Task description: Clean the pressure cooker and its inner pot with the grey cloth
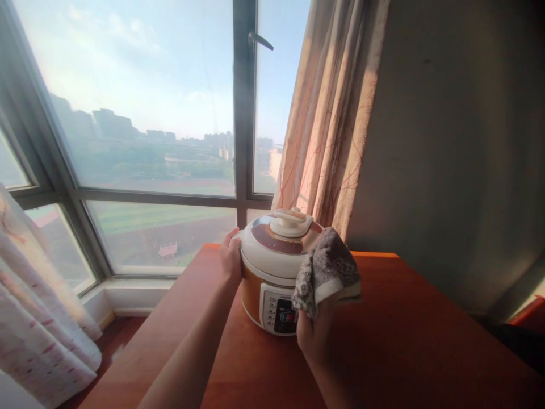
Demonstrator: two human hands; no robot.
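An electric pressure cooker [272, 258], white and golden-brown with its lid on, stands upright on the reddish-brown table [409, 329]. Its front control panel [272, 309] faces me and is partly covered by the cloth. My left hand [231, 255] grips the cooker's left side handle, fingers wrapped round it. A bunched grey cloth [334, 264] with a pale band is in my right hand [315, 326], held against or just before the cooker's right front. The cloth hides most of that hand's fingers and the cooker's right side.
Behind the table is a large window with a dark frame [244, 113]. A beige curtain [327, 125] hangs just beyond the cooker, and a white patterned curtain [38, 318] at the left. A grey wall [447, 142] stands at the right.
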